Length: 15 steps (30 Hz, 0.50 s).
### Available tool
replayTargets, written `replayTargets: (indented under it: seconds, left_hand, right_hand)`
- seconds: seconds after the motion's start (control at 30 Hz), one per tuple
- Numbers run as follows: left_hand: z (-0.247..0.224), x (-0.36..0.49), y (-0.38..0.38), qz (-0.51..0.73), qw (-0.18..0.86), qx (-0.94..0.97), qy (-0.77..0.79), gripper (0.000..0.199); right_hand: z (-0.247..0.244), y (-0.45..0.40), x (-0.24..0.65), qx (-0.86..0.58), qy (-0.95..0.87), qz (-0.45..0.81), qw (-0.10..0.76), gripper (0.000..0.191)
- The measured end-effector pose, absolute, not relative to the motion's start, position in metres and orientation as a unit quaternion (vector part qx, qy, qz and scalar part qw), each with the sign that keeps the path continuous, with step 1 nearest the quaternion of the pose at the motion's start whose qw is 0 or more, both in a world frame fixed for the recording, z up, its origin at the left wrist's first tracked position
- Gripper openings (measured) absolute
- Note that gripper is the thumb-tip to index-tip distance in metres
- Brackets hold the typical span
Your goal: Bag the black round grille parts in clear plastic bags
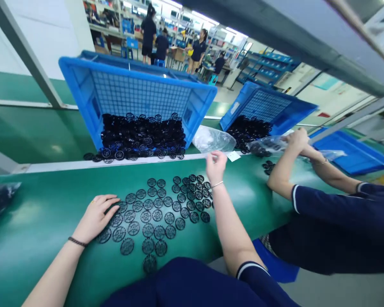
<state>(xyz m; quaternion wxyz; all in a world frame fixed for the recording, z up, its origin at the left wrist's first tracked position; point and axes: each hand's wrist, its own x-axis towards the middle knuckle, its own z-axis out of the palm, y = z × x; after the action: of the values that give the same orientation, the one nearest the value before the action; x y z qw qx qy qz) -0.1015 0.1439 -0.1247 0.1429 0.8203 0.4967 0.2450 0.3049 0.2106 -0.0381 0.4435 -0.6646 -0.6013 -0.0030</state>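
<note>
Spread across the green tabletop are many flat black spoked plastic discs [147,230], like small wheels, in loose rows. My left hand [97,216] lies at the left edge of these discs with its fingers stretched out, the fingertips touching or over the nearest ones. Beyond the right end of the rows, my right hand [216,165] is raised with its fingers curled together. A clear plastic bag [213,140] lies just past its fingertips, and a small white paper slip [233,156] sits to its right. Whether the curled fingers grip anything is hidden by blur.
A tilted blue crate [141,91] heaped with black discs stands behind the table's white ledge [60,165]. Another blue crate [262,106] sits to its right. A co-worker's hands [297,140] handle a plastic bag at right. A filled bag [0,200] lies far left.
</note>
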Motion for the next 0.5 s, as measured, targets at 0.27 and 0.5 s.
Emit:
replayTargets:
  seconds: [0.27,0.5]
  left_hand:
    - [-0.128,-0.102,0.151,0.288,0.144,0.792,0.519,0.046]
    - [-0.14,-0.099,0.148,0.306,0.117,0.782,0.531,0.037]
  right_hand:
    - [-0.046,0.266,0.421,-0.767,-0.431,0.098,0.466,0.025]
    - [-0.014,0.318,0.406,-0.749,-0.521,0.079,0.401,0.035]
